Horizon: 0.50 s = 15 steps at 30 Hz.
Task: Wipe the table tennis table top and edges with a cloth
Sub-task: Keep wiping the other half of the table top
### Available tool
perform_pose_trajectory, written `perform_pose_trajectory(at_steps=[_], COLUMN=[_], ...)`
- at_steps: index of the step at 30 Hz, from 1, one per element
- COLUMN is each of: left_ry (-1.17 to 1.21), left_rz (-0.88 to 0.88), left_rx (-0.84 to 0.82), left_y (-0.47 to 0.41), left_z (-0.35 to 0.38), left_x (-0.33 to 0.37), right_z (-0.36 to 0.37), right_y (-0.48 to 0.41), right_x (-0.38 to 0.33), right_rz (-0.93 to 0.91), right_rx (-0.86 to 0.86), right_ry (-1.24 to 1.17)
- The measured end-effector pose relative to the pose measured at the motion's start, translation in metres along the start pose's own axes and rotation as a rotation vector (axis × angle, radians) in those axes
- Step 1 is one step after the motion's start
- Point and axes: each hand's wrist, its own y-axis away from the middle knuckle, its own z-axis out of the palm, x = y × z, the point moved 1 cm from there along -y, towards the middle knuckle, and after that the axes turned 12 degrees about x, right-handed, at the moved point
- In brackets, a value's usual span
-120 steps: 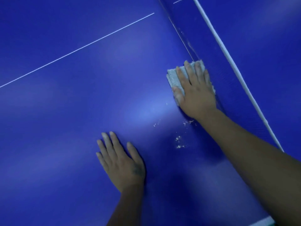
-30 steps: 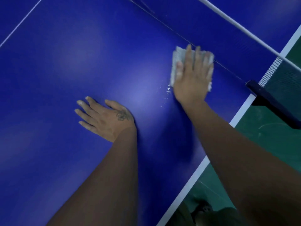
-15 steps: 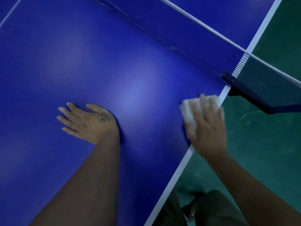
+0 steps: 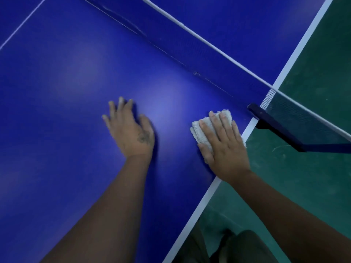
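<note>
The blue table tennis table fills most of the head view. A folded white cloth lies on the top close to the white side edge, just short of the net post. My right hand lies flat on the cloth and presses it down, fingers pointing toward the net. My left hand rests flat on the bare blue top to the left of the cloth, fingers spread, holding nothing.
The net runs diagonally across the top with its white band. Its dark post clamp sticks out over the side edge, right of the cloth. Green floor lies beyond the edge. My legs show at the bottom.
My right hand swept the cloth from beside the net to the side edge and now sits slightly back on the top. My left hand has shifted right, closer to the cloth.
</note>
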Motion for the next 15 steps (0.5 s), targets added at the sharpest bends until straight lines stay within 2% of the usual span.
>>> perform_pose_trajectory(at_steps=[2, 7, 11, 13, 15], left_ry=[0.144, 0.413, 0.533, 0.623, 0.609], left_rz=[0.033, 0.053, -0.009, -0.095, -0.081], left_rx=[-0.067, -0.268, -0.443, -0.536, -0.540], left_y=[-0.010, -0.040, -0.061, -0.071, -0.083], left_z=[0.011, 0.040, 0.058, 0.066, 0.072], left_x=[0.028, 0.089, 0.121, 0.129, 0.124], right_z=[0.001, 0.006, 0.012, 0.016, 0.021], right_y=[-0.006, -0.017, -0.032, -0.045, -0.061], right_x=[0.003, 0.013, 0.007, 0.004, 0.001], right_rz=[0.041, -0.063, -0.017, 0.015, 0.031], right_rx=[-0.015, -0.015, 0.021, 0.043, 0.076], right_ry=[0.034, -0.020, -0.060, -0.076, -0.100])
